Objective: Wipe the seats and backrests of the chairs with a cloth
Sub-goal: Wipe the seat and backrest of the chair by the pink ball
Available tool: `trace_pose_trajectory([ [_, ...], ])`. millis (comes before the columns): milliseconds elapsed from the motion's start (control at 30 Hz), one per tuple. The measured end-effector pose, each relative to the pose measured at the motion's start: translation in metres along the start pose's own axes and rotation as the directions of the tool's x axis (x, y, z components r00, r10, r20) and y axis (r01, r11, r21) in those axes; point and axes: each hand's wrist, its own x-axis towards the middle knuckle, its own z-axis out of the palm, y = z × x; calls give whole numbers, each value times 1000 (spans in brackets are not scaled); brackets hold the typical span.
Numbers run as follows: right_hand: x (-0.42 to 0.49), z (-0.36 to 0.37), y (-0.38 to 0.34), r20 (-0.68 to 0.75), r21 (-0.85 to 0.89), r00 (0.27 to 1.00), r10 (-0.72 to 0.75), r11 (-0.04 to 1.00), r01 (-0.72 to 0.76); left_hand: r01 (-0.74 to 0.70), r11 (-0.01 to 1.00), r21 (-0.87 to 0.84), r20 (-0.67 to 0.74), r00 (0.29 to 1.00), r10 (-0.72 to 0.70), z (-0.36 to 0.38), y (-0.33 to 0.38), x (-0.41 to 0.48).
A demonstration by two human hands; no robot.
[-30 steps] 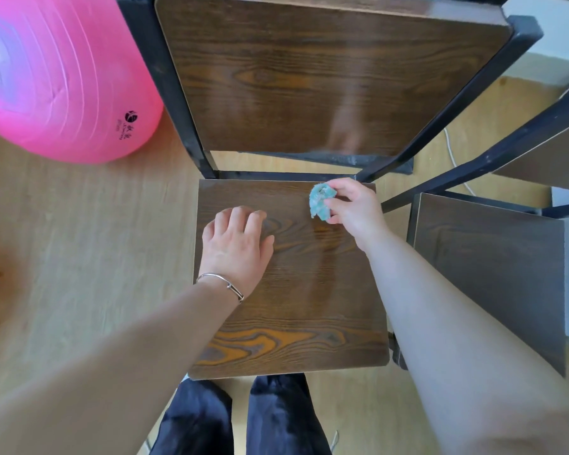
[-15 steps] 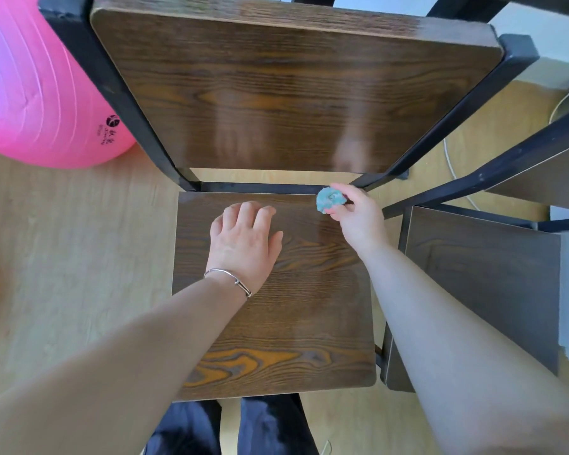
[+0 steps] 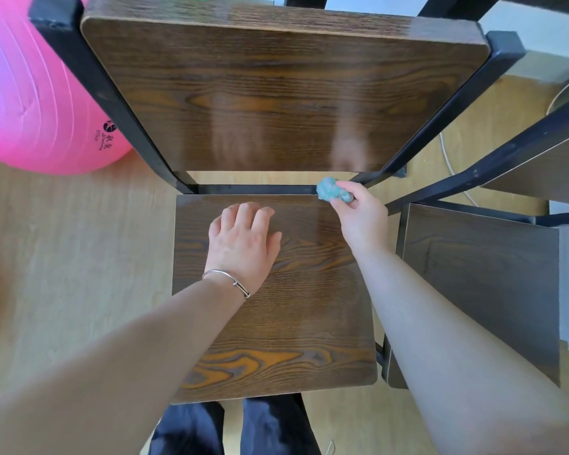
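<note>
Right hand (image 3: pixel 363 221) at far right corner of seat (image 3: pixel 309 307), fingers pinching crumpled teal cloth (image 3: pixel 330 190). Cloth sits at seat's rear edge, against black frame bar (image 3: pixel 253 189) under backrest (image 3: pixel 276 93). Left hand (image 3: pixel 243 241) rests palm-down on seat near far edge, left of centre, fingers relaxed, grasping nothing. Silver bracelet (image 3: pixel 225 280) on left wrist. Second chair (image 3: pixel 480 284) just beside seat's right edge. Pink ball (image 3: pixel 30 93) on wooden floor (image 3: pixel 63 257), beyond seat's far left corner.
</note>
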Motion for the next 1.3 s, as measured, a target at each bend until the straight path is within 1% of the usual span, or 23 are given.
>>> trace_pose_trajectory([
  [100, 4, 7, -4, -49, -84, 996, -79, 994, 75, -1, 1000, -5, -7, 1000, 1, 2, -1, 0],
  [233, 8, 17, 1, -57, -184, 988, -140, 975, 128, 0, 1000, -12, -7, 1000, 0, 4, 0, 0],
  [500, 12, 19, 6, 0, -307, 983, -184, 935, 175, 13, 1000, 0, 6, 1000, -13, 8, -5, 3],
  [667, 17, 22, 9, 59, -421, 968, -242, 874, 244, 14, 999, 35, 9, 1000, -14, 11, -6, 18],
  [867, 26, 30, 3, 133, -537, 968, -212, 806, 250, 26, 998, 59, 3, 1000, -26, 21, -4, 35],
  [1033, 30, 34, -5, 175, -624, 976, -133, 751, 214, 8, 996, 87, 10, 1000, -9, 29, -5, 38],
  [1200, 44, 38, -14, 208, -686, 975, -74, 700, 199, 36, 993, 111, 32, 999, -39, 36, -10, 45],
  [1300, 44, 37, -12, 216, -689, 970, -111, 686, 232, 48, 994, 96, 20, 999, -50, 38, -10, 51],
])
